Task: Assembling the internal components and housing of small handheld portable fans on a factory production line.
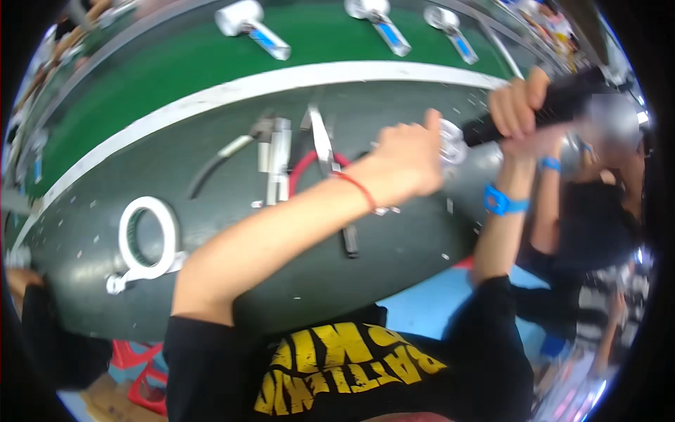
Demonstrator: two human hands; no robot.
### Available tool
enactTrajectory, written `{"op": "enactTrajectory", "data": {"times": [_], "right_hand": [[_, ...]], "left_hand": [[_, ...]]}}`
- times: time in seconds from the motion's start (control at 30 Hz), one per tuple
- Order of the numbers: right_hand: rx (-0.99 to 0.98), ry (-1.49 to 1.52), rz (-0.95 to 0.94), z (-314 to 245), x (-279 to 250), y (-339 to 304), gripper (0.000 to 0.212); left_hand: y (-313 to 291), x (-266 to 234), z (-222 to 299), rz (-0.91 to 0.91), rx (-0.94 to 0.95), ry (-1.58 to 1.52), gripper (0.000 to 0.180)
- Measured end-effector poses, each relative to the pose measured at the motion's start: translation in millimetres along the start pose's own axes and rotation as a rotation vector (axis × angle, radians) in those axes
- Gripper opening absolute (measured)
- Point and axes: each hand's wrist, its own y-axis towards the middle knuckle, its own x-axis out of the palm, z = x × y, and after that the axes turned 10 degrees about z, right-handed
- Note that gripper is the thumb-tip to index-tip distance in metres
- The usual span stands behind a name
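My left hand (408, 158), with a red string on its wrist, is closed, thumb raised, around a clear, shiny round part (452, 144); most of that part is hidden by the fingers. Wrapped around a thick black cylindrical tool (555, 105) is my right hand (517, 109), its wrist in a blue band. The tool's narrower end points left and sits close to the clear part; whether they touch I cannot tell. Blur hides what kind of tool it is.
Left on the dark green table lies a white tape roll (129, 243). Behind my left forearm are a hammer (235, 146), clear strips (279, 158) and a red-handled metal tool (322, 141). White round-headed pieces with handles (242, 17) line the green belt (176, 77). People stand nearby.
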Motion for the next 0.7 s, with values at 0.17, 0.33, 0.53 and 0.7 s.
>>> {"op": "enactTrajectory", "data": {"times": [0.17,0.33,0.53,0.7], "right_hand": [[-0.005,0.045,-0.143,24.2,-1.0,1.2,0.037],[0.318,0.404,-0.906,-0.9,-152.8,21.2,0.022],[-0.103,-0.19,0.071,6.4,-38.7,-17.3,0.031],[0.042,0.134,-0.383,-0.4,-82.6,0.1,0.029]], "left_hand": [[-5.4,4.8,-16.7,-0.011,-0.045,-0.027,0.063],[4.5,39.9,-11.3,0.123,0.157,0.074,0.097],[21.1,52.1,-11.6,0.033,0.084,0.034,0.112],[12.6,34.2,1.1,0.024,0.106,0.091,0.105]]}}
